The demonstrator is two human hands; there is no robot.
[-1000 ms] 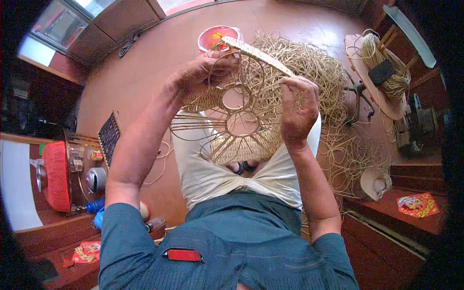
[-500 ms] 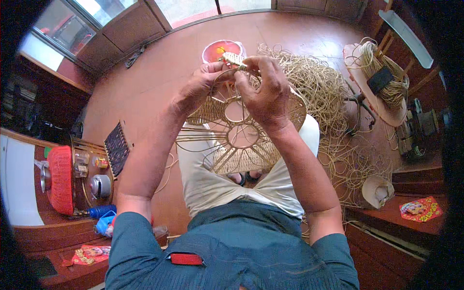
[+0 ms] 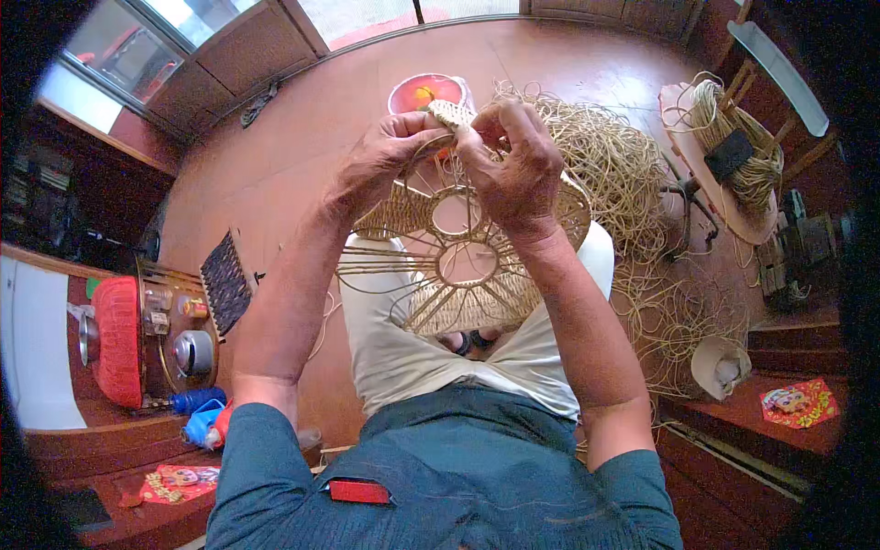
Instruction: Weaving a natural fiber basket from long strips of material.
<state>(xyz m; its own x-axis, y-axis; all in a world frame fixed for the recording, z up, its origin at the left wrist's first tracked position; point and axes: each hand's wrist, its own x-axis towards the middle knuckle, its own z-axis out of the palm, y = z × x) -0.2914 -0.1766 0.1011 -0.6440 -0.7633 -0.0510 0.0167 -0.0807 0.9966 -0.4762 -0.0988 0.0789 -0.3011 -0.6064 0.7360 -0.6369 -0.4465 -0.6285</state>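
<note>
An unfinished cane basket (image 3: 458,310) sits over the lap, between the knees of the pale trousers (image 3: 376,359), with two rings in its open spokes. At its far edge, the left hand (image 3: 403,145) pinches the rim, wrist raised, forearm slanting in from the near left. The right hand (image 3: 515,163), knuckles up, bends its fingers and thumb onto one short woven band (image 3: 451,113). Just beyond stands one red bowl (image 3: 396,101); to the right lie one loose cane heap (image 3: 610,151) and one coil (image 3: 710,103). The heap's edge bounds the far right; leftward, reddish floor (image 3: 275,179) stretches to the cabinets (image 3: 257,60).
</note>
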